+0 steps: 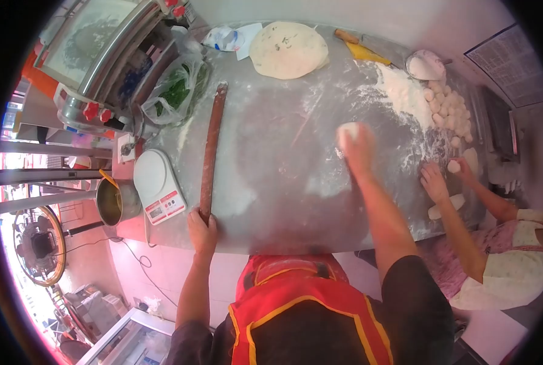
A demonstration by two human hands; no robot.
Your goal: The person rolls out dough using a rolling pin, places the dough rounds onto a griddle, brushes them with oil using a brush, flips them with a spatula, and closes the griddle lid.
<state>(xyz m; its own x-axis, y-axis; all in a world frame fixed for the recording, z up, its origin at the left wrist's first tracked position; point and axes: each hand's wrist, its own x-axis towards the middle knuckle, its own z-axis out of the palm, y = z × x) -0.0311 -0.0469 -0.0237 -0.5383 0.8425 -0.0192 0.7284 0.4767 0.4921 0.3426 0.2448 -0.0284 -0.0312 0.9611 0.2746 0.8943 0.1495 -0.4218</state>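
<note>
A long brown rolling pin (214, 146) lies lengthwise on the floury grey worktop (271, 201). My left hand (203, 232) is closed round its near end, by the front edge. Out over the middle right of the worktop, my right hand (358, 149) is closed on a white lump of dough (348, 129); hand and lump are slightly blurred by motion. Past it, at the back, lies a large flat round of dough (288, 50) with dark green flecks. Loose flour (402, 94) is spread to the right of my right hand.
A kitchen scale (159, 185), a pot (118, 202) and a bag of greens (175, 91) are on the left. Several dough balls (451, 112) lie by a flour bowl (425, 65). At right, a co-worker's hands (434, 181) handle dough. A yellow scraper (369, 53) lies behind.
</note>
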